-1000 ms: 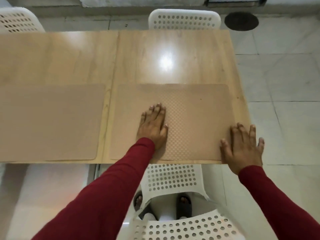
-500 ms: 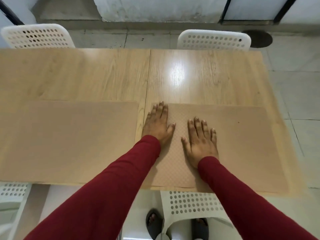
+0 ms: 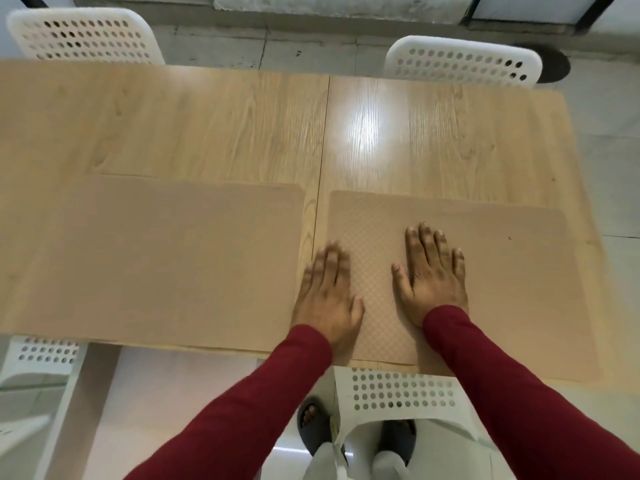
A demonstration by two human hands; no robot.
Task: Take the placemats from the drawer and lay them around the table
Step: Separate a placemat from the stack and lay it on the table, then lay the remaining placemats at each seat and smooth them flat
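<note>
On the left, one placemat (image 3: 166, 261) is lying flat along the near edge of the table (image 3: 207, 126), with nothing touching it. Just right of the table's centre seam, a second placemat (image 3: 512, 292) is lying at the near right, and both hands are resting on its left part. The left hand (image 3: 327, 296) is lying flat with its fingers straight and close together, straddling the mat's left edge; it is blurred, so it looks to be sliding. The right hand (image 3: 431, 278) is pressing palm down, its fingers straight and slightly spread, well inside the mat.

To finish this step well, the person should probably be keeping both palms flat and sweeping outward, so the mat is sitting smooth, square to the near edge and level with its neighbour, with a gap left at the seam.

Compared with half a second ago, the left hand is sitting further toward the near left corner of the mat, while the right hand is holding much the same spot. A second ago, the right hand was out at the mat's right edge.

White chairs (image 3: 464, 60) are standing around the table.
</note>
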